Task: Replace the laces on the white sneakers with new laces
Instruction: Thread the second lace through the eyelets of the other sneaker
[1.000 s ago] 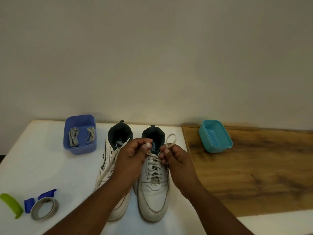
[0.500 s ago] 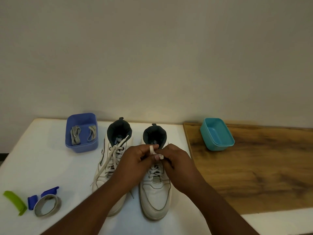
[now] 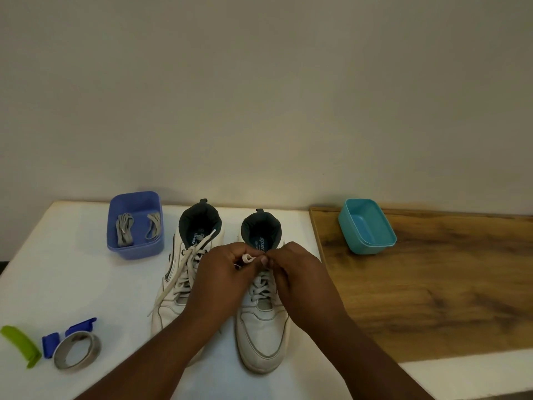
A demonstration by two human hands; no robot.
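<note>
Two white sneakers stand side by side on the white table, toes towards me. The right sneaker is laced, and both hands meet over its top eyelets. My left hand pinches a small loop of its white lace. My right hand pinches the lace from the other side, fingertips against the left hand's. The left sneaker has a loose, untied lace trailing down its side. A purple tub behind it holds two bundled grey laces.
An empty teal tub sits on the wooden board to the right. At the table's front left lie a roll of grey tape, a blue clip and a green plastic piece. A plain wall stands behind.
The large lace loop held up by my right hand a second ago has shrunk to a small loop between the fingertips. Both hands have drawn together over the right sneaker's tongue.
</note>
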